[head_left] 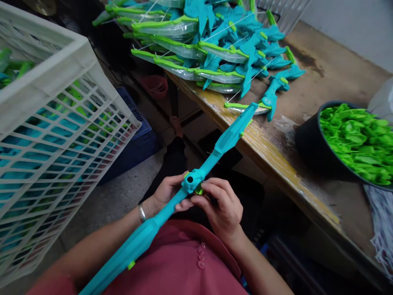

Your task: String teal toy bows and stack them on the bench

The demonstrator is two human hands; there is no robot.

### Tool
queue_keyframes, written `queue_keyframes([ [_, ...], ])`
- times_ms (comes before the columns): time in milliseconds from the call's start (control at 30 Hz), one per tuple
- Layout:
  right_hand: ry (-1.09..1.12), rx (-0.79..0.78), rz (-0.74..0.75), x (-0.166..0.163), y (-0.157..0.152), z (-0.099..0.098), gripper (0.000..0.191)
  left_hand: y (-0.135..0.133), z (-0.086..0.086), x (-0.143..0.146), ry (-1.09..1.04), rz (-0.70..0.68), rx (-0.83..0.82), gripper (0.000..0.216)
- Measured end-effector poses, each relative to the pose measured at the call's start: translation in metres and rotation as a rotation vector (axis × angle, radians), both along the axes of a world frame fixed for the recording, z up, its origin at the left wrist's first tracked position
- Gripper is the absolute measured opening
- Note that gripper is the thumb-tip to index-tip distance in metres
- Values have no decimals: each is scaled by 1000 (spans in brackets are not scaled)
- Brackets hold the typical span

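Note:
A long teal plastic toy bow (147, 229) lies slantwise across my lap, its far tip reaching toward the table. My left hand (167, 192) is wrapped round its middle grip from below. My right hand (222, 207) pinches a small green plastic part (199, 190) against the grip's hub, fingers curled tight. A silver bracelet sits on my left wrist.
A white lattice crate (46, 123) with teal and green parts stands at left. A pile of finished teal-and-green bows (215, 49) covers the wooden table (322, 65) ahead. A dark bowl (310, 143) of green clips (359, 139) sits at right, white string (382, 221) beside it.

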State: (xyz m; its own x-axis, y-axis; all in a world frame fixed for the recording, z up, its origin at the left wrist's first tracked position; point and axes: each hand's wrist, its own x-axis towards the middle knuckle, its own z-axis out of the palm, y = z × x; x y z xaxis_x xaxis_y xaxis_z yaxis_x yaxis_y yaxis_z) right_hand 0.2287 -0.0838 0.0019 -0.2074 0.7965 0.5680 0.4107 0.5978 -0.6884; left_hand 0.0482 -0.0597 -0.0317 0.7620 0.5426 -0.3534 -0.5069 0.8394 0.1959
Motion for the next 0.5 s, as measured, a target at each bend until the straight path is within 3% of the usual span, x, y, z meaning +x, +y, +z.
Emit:
queue_keyframes([
  [233, 6, -17, -42, 2, -7, 3, 38, -1, 1, -2, -77, -17, 17, 39],
  [500, 10, 10, -72, 1, -11, 4, 40, -4, 4, 3, -25, 41, -13, 34],
])
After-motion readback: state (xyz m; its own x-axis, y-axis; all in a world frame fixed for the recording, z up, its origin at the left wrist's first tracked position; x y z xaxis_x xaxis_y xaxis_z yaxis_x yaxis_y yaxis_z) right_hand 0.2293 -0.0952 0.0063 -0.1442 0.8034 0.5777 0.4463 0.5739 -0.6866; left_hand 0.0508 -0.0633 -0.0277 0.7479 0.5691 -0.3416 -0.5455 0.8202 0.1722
